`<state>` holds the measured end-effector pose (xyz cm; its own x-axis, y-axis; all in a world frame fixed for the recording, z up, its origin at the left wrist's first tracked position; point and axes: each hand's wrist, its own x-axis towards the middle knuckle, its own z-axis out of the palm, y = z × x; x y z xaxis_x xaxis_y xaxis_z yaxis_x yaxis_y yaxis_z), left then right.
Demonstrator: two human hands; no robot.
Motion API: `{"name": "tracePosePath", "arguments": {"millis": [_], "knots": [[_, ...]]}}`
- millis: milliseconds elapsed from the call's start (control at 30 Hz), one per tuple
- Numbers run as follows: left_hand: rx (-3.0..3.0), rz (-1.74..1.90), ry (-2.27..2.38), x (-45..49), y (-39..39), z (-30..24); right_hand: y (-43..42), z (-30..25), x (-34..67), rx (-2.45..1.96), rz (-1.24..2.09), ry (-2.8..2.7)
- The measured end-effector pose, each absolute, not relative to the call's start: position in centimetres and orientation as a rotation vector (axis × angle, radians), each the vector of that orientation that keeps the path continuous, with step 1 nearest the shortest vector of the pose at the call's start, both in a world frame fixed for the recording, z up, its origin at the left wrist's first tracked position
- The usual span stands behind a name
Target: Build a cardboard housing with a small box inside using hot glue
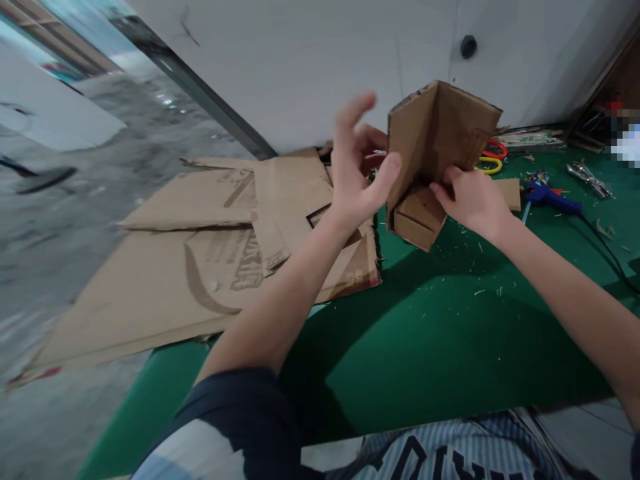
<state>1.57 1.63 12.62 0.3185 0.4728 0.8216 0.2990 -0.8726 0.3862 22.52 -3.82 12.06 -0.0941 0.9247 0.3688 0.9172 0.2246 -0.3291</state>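
A small cardboard structure (445, 133) stands tilted over the green table, with two tall walls meeting at a corner and a low box-like part at its foot. My right hand (473, 200) pinches the structure near its low part, fingers bent against the cardboard. Just left of the tall wall, my left hand (360, 163) has its fingers spread and curved, with nothing visible in them. Its thumb is close to the wall's edge; whether it touches I cannot tell.
Flattened cardboard sheets (215, 260) overhang the left edge of the green table (450, 360). At right lie a blue glue gun (555, 199) with a cord, scissors with red and yellow handles (490, 164) and a clear-wrapped item (589, 180). A white wall (325, 60) borders the back.
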Motion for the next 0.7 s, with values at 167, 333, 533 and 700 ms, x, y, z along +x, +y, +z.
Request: {"name": "tracePosePath", "arguments": {"millis": [167,333,533,700], "knots": [[2.307,1.160,0.424,2.6,2.1,11.2,-3.4,11.7,23.3,-1.572,0.089,-1.948],[2.245,0.981,0.430,2.4,4.4,7.9,-2.9,11.0,23.7,-1.516,0.231,-1.858],[2.104,0.902,0.477,1.6,4.8,6.8,-2.7,10.1,23.7,-1.527,0.220,-1.829],[2.199,0.818,0.422,1.5,4.7,7.6,-2.9,10.0,23.7,-1.505,0.182,-1.811]]}}
